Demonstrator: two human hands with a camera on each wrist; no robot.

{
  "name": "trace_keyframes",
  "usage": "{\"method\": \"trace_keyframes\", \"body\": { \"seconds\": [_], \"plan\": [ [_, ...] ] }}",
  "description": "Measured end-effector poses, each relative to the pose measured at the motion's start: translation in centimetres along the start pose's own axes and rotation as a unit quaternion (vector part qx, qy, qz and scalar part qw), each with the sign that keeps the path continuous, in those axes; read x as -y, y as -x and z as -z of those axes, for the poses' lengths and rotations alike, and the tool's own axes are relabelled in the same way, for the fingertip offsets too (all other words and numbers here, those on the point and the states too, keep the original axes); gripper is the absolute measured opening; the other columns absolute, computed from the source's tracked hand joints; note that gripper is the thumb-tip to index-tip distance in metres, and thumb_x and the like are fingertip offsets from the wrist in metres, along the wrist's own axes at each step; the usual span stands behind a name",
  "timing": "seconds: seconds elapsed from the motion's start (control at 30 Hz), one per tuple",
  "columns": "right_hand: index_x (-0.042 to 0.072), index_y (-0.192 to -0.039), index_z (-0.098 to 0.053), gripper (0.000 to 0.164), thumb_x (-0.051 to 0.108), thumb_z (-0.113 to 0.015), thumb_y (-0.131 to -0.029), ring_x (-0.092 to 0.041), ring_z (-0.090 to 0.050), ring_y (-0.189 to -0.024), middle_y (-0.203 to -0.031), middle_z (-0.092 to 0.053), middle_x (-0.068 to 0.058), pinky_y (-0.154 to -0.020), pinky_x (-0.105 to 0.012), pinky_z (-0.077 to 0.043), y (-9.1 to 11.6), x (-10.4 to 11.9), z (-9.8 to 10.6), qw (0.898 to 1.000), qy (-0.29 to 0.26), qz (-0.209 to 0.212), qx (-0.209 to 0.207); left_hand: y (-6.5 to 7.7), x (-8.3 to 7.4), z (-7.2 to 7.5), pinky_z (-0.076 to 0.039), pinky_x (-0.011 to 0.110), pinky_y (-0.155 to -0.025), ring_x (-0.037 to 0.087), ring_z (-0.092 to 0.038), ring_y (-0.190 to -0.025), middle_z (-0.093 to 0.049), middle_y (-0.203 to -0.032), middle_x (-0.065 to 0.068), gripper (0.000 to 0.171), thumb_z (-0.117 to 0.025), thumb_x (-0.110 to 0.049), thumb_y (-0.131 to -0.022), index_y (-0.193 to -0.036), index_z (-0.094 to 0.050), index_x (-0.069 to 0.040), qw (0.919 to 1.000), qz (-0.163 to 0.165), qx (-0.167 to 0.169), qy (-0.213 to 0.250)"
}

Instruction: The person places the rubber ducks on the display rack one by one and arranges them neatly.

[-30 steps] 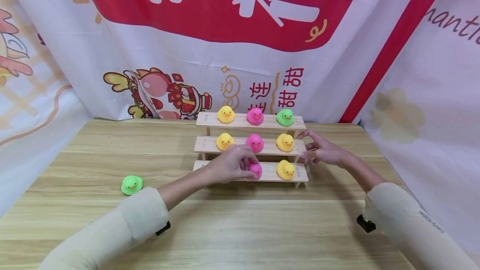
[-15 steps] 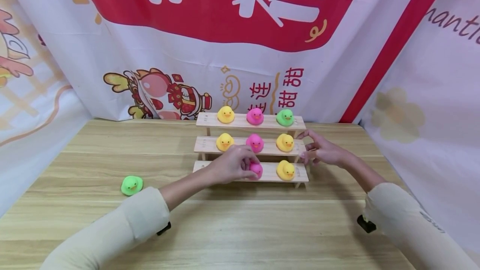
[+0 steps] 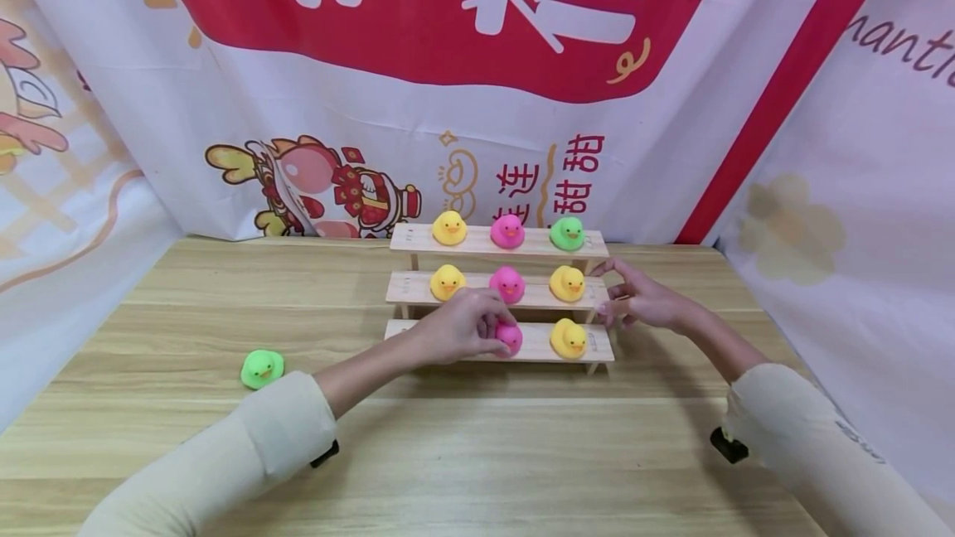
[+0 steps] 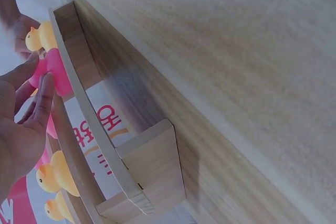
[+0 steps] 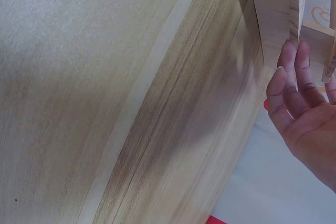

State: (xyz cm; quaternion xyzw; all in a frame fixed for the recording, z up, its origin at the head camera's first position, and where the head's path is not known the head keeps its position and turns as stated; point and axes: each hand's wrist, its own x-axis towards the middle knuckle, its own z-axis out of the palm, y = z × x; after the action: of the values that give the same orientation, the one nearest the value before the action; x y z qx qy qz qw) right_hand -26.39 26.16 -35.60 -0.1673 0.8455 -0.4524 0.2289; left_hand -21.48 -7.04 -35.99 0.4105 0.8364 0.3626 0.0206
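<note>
A three-tier wooden stand [image 3: 537, 352] holds rubber ducks. On its lowest tier, my left hand [image 3: 464, 326] pinches a pink rubber duck [image 3: 511, 340] between thumb and fingers; in the left wrist view, fingertips lie on both sides of the pink duck [image 4: 60, 77]. A yellow duck [image 3: 569, 339] sits to the right on that tier. My right hand [image 3: 643, 300] is at the right end of the stand, fingers loosely bent. The right wrist view has its fingertips right at the end of a wooden shelf [image 5: 297, 3].
A green duck [image 3: 262, 369] rests alone on the wooden table [image 3: 477, 462], left of the stand. The middle tier carries yellow, pink and yellow ducks; the top tier [image 3: 537, 243] carries yellow, pink and green. A printed cloth [image 3: 418, 139] hangs behind.
</note>
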Motion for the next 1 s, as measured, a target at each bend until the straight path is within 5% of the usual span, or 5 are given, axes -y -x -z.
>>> {"method": "trace_keyframes", "body": {
  "seconds": [0.4, 1.0],
  "plan": [
    [0.004, -0.142, -0.028, 0.055, 0.007, -0.063, -0.099, -0.028, -0.067, -0.085, -0.096, -0.069, -0.015, -0.069, -0.04, -0.057, 0.1, 0.0, -0.1, 1.0, -0.001, 0.002, -0.003, 1.0, 0.1, 0.5, -0.058, 0.02, -0.07, 0.011, -0.063, -0.079, -0.069, -0.107, 0.011, 0.037, -0.088, -0.009, -0.083, -0.114, -0.073, 0.002, 0.9999, -0.005, -0.016, -0.003],
    [0.005, -0.14, -0.029, 0.054, 0.008, -0.063, -0.099, -0.029, -0.065, -0.082, -0.095, -0.068, -0.017, -0.067, -0.04, -0.056, 0.1, 0.0, -0.2, 1.0, 0.0, 0.007, -0.002, 4.9, 0.6, 4.6, -0.059, 0.023, -0.065, 0.006, -0.064, -0.074, -0.075, -0.094, 0.011, 0.016, -0.079, 0.002, -0.086, -0.102, -0.076, 0.0, 0.9973, -0.069, 0.024, 0.011]
  ]
}}
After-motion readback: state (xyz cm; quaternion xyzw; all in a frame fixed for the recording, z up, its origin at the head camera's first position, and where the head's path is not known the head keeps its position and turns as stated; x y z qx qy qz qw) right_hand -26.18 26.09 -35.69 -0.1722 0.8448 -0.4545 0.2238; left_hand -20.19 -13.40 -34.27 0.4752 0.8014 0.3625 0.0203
